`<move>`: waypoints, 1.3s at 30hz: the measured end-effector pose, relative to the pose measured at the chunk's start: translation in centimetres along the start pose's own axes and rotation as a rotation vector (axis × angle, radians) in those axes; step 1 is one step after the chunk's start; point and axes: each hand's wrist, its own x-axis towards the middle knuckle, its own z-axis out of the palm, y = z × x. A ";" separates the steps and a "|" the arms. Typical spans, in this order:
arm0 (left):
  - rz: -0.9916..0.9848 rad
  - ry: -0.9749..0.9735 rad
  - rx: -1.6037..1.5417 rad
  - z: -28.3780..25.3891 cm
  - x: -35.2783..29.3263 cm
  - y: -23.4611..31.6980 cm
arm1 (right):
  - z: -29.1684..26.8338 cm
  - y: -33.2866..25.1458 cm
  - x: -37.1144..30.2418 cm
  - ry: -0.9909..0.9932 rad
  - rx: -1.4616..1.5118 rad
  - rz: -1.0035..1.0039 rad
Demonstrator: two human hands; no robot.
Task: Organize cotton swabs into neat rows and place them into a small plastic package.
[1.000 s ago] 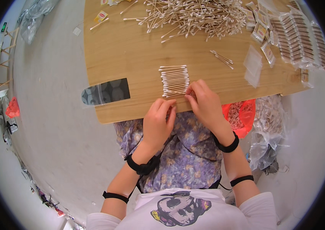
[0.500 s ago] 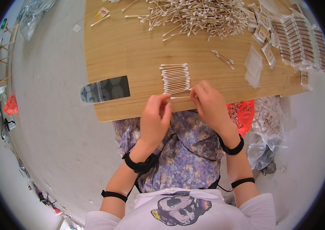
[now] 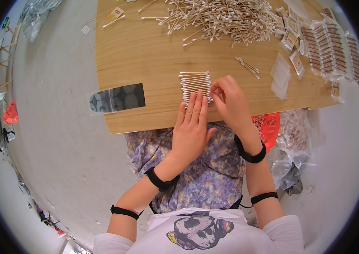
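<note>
A neat row of cotton swabs lies side by side on the wooden table, close to its near edge. My left hand rests flat over the near end of this row, fingers straight and close together, covering part of several swabs. At the row's right ends is my right hand, its thumb and index finger curled together by the cotton tips. Whatever may be between those fingertips is hidden. A few loose swabs lie farther off to the right.
A large heap of swabs covers the far side of the table. Clear bags and rows of packed swabs lie right. A dark patterned strip overhangs the left edge. A red bag sits below the right edge.
My left hand has moved right and flattened onto the row. My right hand has shifted slightly up to the row's right side. The swab held between both hands no longer shows apart from the row.
</note>
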 end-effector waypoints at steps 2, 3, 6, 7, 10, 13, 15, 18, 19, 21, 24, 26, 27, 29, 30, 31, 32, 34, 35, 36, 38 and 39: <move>-0.015 -0.020 0.038 0.4 0.1 0.0 | 0.1 0.1 0.4 0.016 -0.137 -0.093; -0.017 -0.039 0.063 0.6 0.1 0.0 | 0.2 0.2 0.6 0.015 -0.139 -0.093; -0.020 -0.066 0.081 0.7 -0.2 0.1 | 0.5 0.3 1.0 -0.002 -0.185 -0.118; -0.020 -0.074 0.073 0.7 -0.3 0.2 | 0.4 0.4 1.1 -0.030 -0.197 -0.114; -0.016 -0.077 0.086 0.8 -0.5 0.0 | 0.4 0.3 1.4 -0.076 -0.215 -0.108; -0.010 -0.082 0.102 0.9 -0.5 0.0 | 0.0 0.1 1.6 -0.126 -0.239 -0.105; -0.007 -0.084 0.112 0.9 -0.5 -0.1 | 0.1 0.1 1.7 -0.158 -0.249 -0.111; 0.006 -0.082 0.115 1.0 -0.5 -0.1 | -0.3 0.3 1.4 -0.167 -0.381 -0.180; 0.013 -0.081 0.110 1.1 -0.4 -0.1 | -0.8 0.2 1.1 -0.125 -0.338 -0.168; 0.013 -0.073 0.109 1.2 -0.5 -0.3 | -1.7 -0.1 0.3 -0.084 -0.287 -0.158; 0.023 -0.057 0.094 1.4 -0.3 -0.5 | -4.0 0.4 -2.0 0.016 -0.103 0.019; 0.024 -0.039 0.092 1.1 0.0 -0.7 | -6.0 1.4 -4.7 0.075 -0.133 0.157; 0.029 -0.040 0.092 1.1 0.2 -0.8 | -7.1 2.4 -6.4 0.066 -0.168 0.198; 0.053 -0.019 0.087 1.0 0.6 -1.2 | -9.0 5.2 -10.0 0.042 -0.222 0.277; 0.057 -0.020 0.087 0.8 0.7 -1.4 | -10.1 6.7 -11.9 0.029 -0.249 0.319; 0.059 -0.003 0.072 0.4 1.0 -1.3 | -11.4 8.5 -14.1 0.050 -0.295 0.351; 0.059 0.012 0.062 0.0 1.2 -1.2 | -12.2 10.3 -16.1 0.070 -0.335 0.383; 0.056 0.012 0.064 -0.4 1.5 -1.2 | -13.0 13.1 -19.2 0.108 -0.464 0.470; 0.038 0.020 0.074 -0.5 1.6 -1.3 | -13.0 13.1 -19.2 0.135 -0.587 0.543; 0.039 0.019 0.076 -0.5 1.9 -1.4 | -13.0 13.3 -19.1 0.135 -0.585 0.544; 0.045 0.035 0.116 -0.6 2.6 -1.6 | -12.2 13.1 -17.5 0.201 -0.325 0.459; 0.045 0.032 0.117 -0.3 3.0 -1.7 | -11.3 12.1 -16.0 0.206 -0.213 0.421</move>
